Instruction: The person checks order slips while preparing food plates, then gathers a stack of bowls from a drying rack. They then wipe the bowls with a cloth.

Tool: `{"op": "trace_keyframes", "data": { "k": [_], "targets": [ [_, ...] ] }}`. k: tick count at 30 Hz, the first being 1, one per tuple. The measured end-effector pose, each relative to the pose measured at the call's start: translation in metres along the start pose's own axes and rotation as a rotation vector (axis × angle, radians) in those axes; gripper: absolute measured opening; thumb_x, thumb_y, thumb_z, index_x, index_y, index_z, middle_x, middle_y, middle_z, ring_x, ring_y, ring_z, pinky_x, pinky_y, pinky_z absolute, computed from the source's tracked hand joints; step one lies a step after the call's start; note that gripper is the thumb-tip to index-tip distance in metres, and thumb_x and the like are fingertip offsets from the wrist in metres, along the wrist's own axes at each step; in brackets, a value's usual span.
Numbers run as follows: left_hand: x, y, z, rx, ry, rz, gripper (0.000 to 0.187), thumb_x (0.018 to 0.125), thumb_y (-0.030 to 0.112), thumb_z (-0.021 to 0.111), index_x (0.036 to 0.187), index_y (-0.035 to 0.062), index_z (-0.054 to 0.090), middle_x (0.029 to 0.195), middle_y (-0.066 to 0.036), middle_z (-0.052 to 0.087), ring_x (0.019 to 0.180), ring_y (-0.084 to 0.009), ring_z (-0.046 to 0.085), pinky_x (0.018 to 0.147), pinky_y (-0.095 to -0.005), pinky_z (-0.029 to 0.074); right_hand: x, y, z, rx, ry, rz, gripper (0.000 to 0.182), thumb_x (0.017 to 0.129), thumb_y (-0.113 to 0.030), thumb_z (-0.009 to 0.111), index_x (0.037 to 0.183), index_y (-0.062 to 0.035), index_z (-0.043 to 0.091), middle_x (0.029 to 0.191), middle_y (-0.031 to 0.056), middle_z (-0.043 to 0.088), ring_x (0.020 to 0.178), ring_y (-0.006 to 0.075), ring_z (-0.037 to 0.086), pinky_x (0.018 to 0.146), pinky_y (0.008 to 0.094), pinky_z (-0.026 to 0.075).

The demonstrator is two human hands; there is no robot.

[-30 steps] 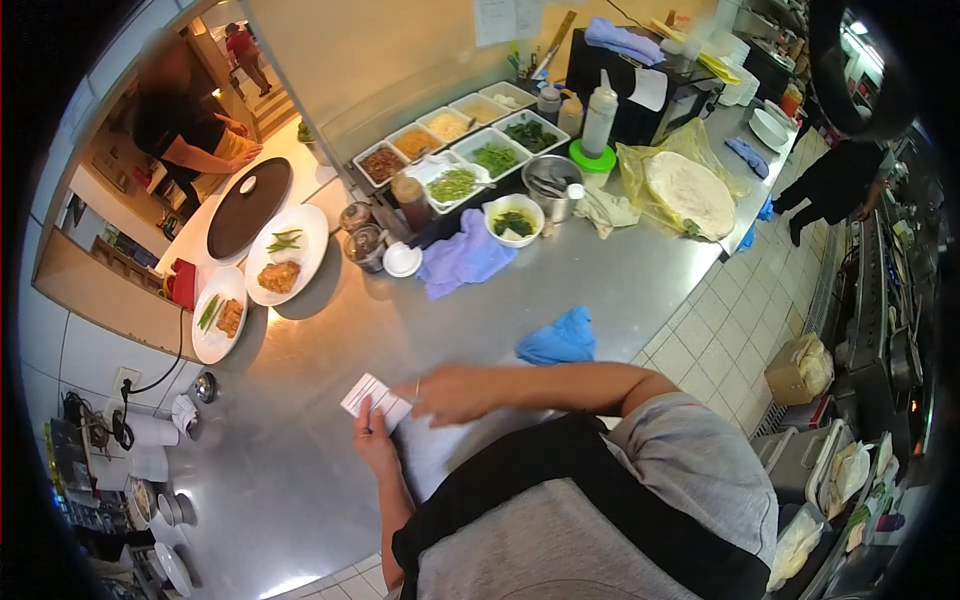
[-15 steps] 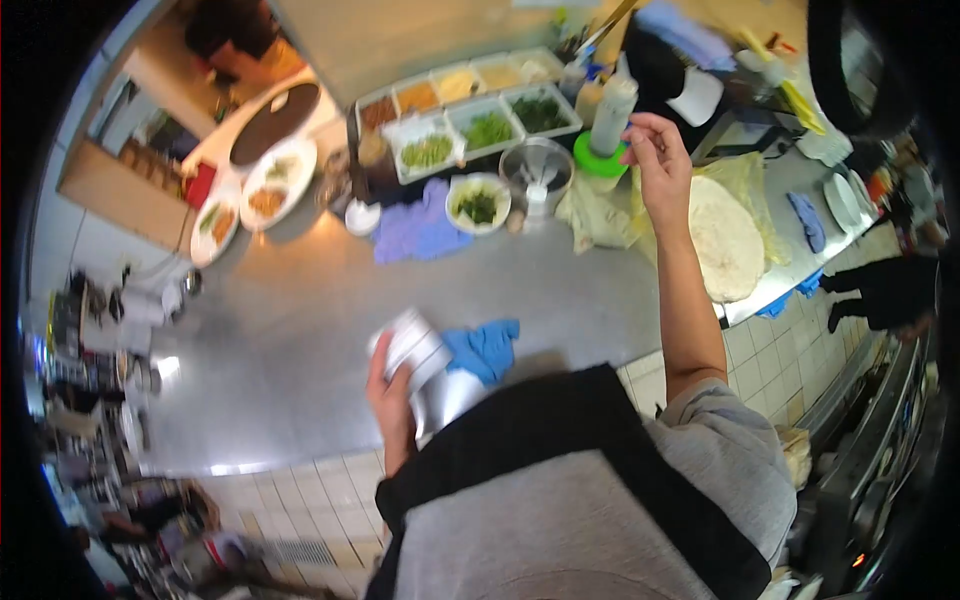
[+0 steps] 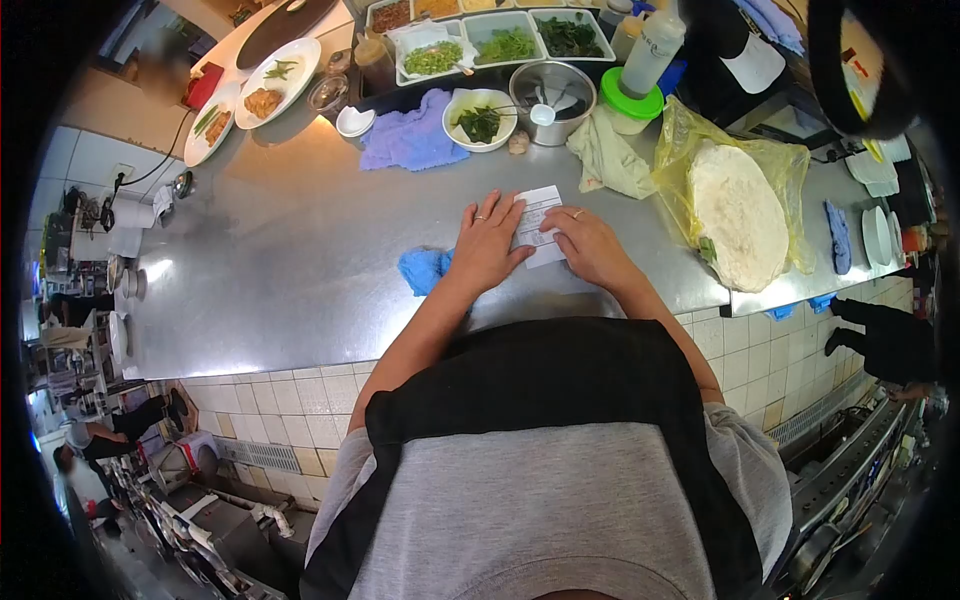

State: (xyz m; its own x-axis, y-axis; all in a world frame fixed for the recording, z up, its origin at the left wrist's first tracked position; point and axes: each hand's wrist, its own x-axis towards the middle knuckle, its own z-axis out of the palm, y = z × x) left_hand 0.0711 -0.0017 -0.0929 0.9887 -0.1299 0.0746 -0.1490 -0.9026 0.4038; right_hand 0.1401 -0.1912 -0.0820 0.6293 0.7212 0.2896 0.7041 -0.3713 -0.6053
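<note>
A white slip of paper with printed lines point(image 3: 541, 228) lies on the steel counter in front of me. My left hand point(image 3: 487, 245) rests on the slip's left side, palm down with fingers stretched out flat. My right hand point(image 3: 597, 248) is at the slip's right edge, its fingers bent together and touching the paper. Whatever those fingers pinch, if anything, is hidden. Left of my left wrist, partly behind the forearm, is a crumpled blue cloth point(image 3: 424, 270).
Along the counter's back stand a bowl of greens point(image 3: 480, 121), a metal bowl point(image 3: 553, 90), a purple cloth point(image 3: 412, 135) and a squeeze bottle point(image 3: 652, 52). Dough point(image 3: 740, 215) lies on a yellow plastic bag at right. Plated food point(image 3: 281, 82) is at upper left.
My right hand has come down from beside the squeeze bottle to the paper. My left hand has brought the paper from near my body up onto the counter and now lies flat on it.
</note>
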Motion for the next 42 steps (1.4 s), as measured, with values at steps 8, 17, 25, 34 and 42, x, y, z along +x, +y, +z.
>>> {"op": "trace_keyframes", "data": {
  "k": [8, 17, 25, 34, 42],
  "targets": [
    [-0.001, -0.002, 0.003, 0.020, -0.020, -0.011, 0.072, 0.077, 0.037, 0.068, 0.134, 0.0027, 0.040, 0.144, -0.010, 0.032, 0.135, -0.0307, 0.025, 0.108, -0.0509, 0.019, -0.004, -0.031, 0.007, -0.325, -0.080, 0.078, 0.029, 0.078, -0.007, 0.053, 0.102, -0.0149, 0.068, 0.116, 0.0112, 0.056, 0.104, 0.0263, 0.053, 0.087, 0.0399, 0.038],
    [-0.002, 0.000, 0.000, 0.001, -0.020, -0.015, 0.072, 0.078, 0.036, 0.067, 0.134, 0.0010, 0.039, 0.144, -0.011, 0.033, 0.134, -0.0314, 0.026, 0.108, -0.0506, 0.019, -0.019, 0.037, -0.060, -0.271, 0.218, 0.267, 0.023, 0.078, -0.003, 0.056, 0.099, -0.0080, 0.063, 0.100, 0.0136, 0.060, 0.078, 0.0274, 0.060, 0.071, 0.0377, 0.048],
    [-0.004, 0.007, -0.005, -0.127, 0.148, 0.099, 0.066, 0.075, 0.019, 0.070, 0.130, -0.0022, 0.042, 0.136, -0.017, 0.042, 0.127, -0.0344, 0.037, 0.104, -0.0473, 0.028, 0.089, 0.169, -0.140, -0.046, 0.876, 0.457, 0.035, 0.085, -0.022, 0.058, 0.116, -0.0048, 0.056, 0.104, 0.0183, 0.060, 0.089, 0.0287, 0.060, 0.083, 0.0365, 0.047],
    [-0.011, 0.000, 0.000, -0.339, 0.337, -0.006, 0.043, 0.078, 0.003, 0.061, 0.121, 0.0035, 0.053, 0.118, -0.020, 0.051, 0.110, -0.0346, 0.052, 0.092, -0.0366, 0.043, 0.155, 0.263, -0.164, 0.351, 0.467, 0.738, 0.063, 0.082, -0.058, 0.049, 0.099, 0.0006, 0.065, 0.097, 0.0173, 0.066, 0.090, 0.0257, 0.062, 0.079, 0.0361, 0.045],
    [-0.009, 0.000, 0.001, -0.431, 0.328, -0.033, 0.033, 0.078, -0.003, 0.055, 0.109, 0.0058, 0.061, 0.097, -0.018, 0.054, 0.084, -0.0325, 0.057, 0.072, -0.0355, 0.048, 0.159, 0.261, -0.169, 0.582, 0.482, 0.775, 0.019, 0.079, -0.028, 0.068, 0.088, -0.0116, 0.065, 0.083, 0.0003, 0.062, 0.078, 0.0167, 0.056, 0.075, 0.0375, 0.040]
  ]
}}
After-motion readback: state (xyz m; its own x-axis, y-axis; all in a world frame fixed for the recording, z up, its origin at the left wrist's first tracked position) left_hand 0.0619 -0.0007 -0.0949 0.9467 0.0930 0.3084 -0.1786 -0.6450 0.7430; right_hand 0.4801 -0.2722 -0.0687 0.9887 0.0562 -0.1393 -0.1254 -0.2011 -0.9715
